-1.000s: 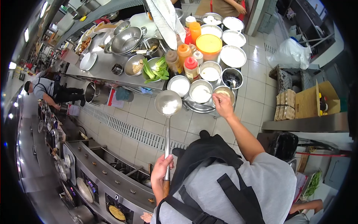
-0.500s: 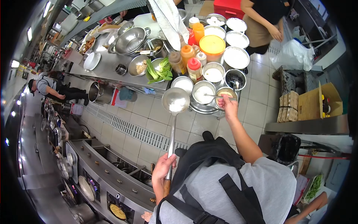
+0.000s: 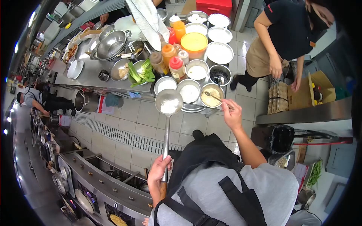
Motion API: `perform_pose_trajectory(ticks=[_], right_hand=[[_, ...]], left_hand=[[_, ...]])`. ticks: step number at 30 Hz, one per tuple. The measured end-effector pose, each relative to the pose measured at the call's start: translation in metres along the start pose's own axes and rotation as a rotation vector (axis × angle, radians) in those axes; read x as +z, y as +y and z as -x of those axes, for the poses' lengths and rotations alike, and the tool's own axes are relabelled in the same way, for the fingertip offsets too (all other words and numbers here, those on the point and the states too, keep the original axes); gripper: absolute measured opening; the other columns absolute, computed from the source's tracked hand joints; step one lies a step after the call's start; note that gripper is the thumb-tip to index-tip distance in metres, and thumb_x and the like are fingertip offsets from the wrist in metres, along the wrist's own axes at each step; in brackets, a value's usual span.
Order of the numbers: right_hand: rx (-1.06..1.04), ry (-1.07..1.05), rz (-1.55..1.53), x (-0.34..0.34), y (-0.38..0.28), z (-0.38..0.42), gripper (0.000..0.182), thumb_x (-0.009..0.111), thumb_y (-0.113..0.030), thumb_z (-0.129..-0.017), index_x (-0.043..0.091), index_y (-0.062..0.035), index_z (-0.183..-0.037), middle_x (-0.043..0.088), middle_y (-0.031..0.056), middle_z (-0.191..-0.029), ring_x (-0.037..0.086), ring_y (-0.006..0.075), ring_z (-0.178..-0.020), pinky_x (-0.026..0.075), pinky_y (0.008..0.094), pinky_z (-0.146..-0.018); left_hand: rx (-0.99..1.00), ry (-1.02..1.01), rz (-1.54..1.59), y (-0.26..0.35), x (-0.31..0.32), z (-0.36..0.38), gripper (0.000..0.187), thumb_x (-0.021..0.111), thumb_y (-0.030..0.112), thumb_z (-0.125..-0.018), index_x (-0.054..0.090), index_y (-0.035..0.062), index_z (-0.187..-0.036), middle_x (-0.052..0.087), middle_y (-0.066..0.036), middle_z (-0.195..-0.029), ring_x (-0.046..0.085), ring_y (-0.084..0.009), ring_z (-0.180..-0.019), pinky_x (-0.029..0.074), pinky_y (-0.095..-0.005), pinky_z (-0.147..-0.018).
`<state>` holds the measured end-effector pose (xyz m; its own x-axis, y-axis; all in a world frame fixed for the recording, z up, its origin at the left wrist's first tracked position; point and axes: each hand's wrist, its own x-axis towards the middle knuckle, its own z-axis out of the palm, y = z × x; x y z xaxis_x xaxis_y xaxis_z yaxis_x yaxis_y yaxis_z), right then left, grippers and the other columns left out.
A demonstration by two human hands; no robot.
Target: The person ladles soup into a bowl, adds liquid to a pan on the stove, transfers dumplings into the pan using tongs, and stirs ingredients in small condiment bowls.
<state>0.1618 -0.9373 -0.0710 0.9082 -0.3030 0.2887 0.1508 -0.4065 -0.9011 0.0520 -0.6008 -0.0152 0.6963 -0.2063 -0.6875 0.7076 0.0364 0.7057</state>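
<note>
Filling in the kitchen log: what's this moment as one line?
left hand: holds ladle, white powder inside | right hand: holds spoon in tan paste bowl

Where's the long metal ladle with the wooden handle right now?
The long metal ladle sits centre-frame in the head view: the left hand grips its wooden handle, and its bowl, with white powder in it, hovers beside the round steel seasoning bowls.

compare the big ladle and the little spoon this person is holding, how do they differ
The ladle has a wide round bowl holding white powder; the spoon is thin, with a far smaller bowl. The left hand grips the ladle low on its long handle, holding it over the floor tiles; the right hand pinches the spoon's end, its tip in a tin of tan seasoning. Both are metal.
</note>
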Motion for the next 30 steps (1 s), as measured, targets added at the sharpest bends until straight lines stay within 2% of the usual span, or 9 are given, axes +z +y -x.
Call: perform_pose_trajectory(ticks=[4, 7, 10, 12, 16, 18, 22, 30], right_hand=[[0.060, 0.039, -0.051, 0.003, 0.029, 0.007, 0.016, 0.056, -0.008, -0.086, 0.063, 0.0044, -0.092, 0.061, 0.0126, -0.072, 0.061, 0.0174, -0.060, 0.047, 0.0273, -0.057], [0.094, 0.023, 0.093, 0.007, 0.041, 0.004, 0.017, 0.055, -0.009, -0.087, 0.063, 0.0041, -0.093, 0.062, 0.0125, -0.073, 0.061, 0.0177, -0.061, 0.048, 0.0282, -0.057], [0.104, 0.065, 0.028, 0.018, 0.051, 0.005, 0.020, 0.054, -0.012, -0.088, 0.063, 0.0044, -0.094, 0.063, 0.0116, -0.074, 0.062, 0.0158, -0.061, 0.048, 0.0281, -0.057], [0.279, 0.068, -0.095, 0.023, 0.048, 0.005, 0.023, 0.053, -0.014, -0.089, 0.064, 0.0047, -0.095, 0.064, 0.0118, -0.074, 0.061, 0.0144, -0.061, 0.048, 0.0274, -0.057], [0.357, 0.085, -0.137, 0.030, 0.056, 0.016, 0.024, 0.053, -0.016, -0.089, 0.064, 0.0044, -0.095, 0.064, 0.0106, -0.073, 0.061, 0.0134, -0.059, 0.048, 0.0258, -0.057], [0.441, 0.122, -0.253, 0.030, 0.057, 0.022, 0.025, 0.051, -0.017, -0.091, 0.064, 0.0041, -0.096, 0.064, 0.0092, -0.073, 0.060, 0.0121, -0.060, 0.048, 0.0244, -0.057], [0.430, 0.137, -0.291, 0.027, 0.052, 0.028, 0.027, 0.050, -0.018, -0.092, 0.063, 0.0045, -0.098, 0.064, 0.0084, -0.074, 0.059, 0.0110, -0.061, 0.048, 0.0235, -0.056], [0.527, 0.297, -0.606, 0.010, 0.059, 0.025, 0.029, 0.051, -0.019, -0.093, 0.057, 0.0072, -0.104, 0.063, 0.0095, -0.075, 0.056, 0.0104, -0.059, 0.046, 0.0228, -0.056]], left_hand=[[-0.017, 0.001, -0.028, 0.000, 0.002, -0.002, 0.019, 0.052, 0.022, -0.092, 0.052, 0.0044, -0.085, 0.047, 0.001, -0.060, 0.044, -0.0090, -0.056, 0.038, -0.0235, -0.055], [-0.026, 0.018, -0.035, 0.005, 0.003, 0.001, 0.019, 0.051, 0.021, -0.092, 0.052, 0.0043, -0.084, 0.047, 0.001, -0.060, 0.044, -0.0092, -0.056, 0.038, -0.0236, -0.055], [-0.004, 0.006, -0.056, 0.005, 0.003, 0.003, 0.021, 0.052, 0.023, -0.091, 0.052, 0.0034, -0.086, 0.048, 0.000, -0.060, 0.044, -0.0103, -0.054, 0.039, -0.0248, -0.056], [0.000, 0.010, -0.060, 0.008, 0.005, 0.005, 0.021, 0.052, 0.023, -0.091, 0.053, 0.0031, -0.086, 0.048, -0.001, -0.059, 0.044, -0.0104, -0.055, 0.039, -0.0248, -0.056], [-0.002, 0.014, -0.061, 0.010, 0.006, 0.008, 0.021, 0.052, 0.023, -0.091, 0.053, 0.0028, -0.086, 0.048, -0.001, -0.060, 0.044, -0.0105, -0.056, 0.039, -0.0247, -0.056], [-0.002, 0.005, -0.068, 0.012, 0.006, 0.008, 0.022, 0.052, 0.024, -0.092, 0.053, 0.0026, -0.086, 0.048, -0.001, -0.060, 0.044, -0.0107, -0.056, 0.039, -0.0248, -0.057], [-0.016, 0.006, -0.070, 0.012, 0.003, 0.008, 0.022, 0.052, 0.024, -0.092, 0.053, 0.0028, -0.087, 0.048, -0.001, -0.060, 0.045, -0.0108, -0.056, 0.039, -0.0247, -0.057], [-0.025, -0.029, -0.100, 0.020, -0.004, 0.006, 0.021, 0.053, 0.024, -0.092, 0.052, 0.0043, -0.085, 0.049, 0.000, -0.063, 0.045, -0.0093, -0.058, 0.037, -0.0230, -0.057]])
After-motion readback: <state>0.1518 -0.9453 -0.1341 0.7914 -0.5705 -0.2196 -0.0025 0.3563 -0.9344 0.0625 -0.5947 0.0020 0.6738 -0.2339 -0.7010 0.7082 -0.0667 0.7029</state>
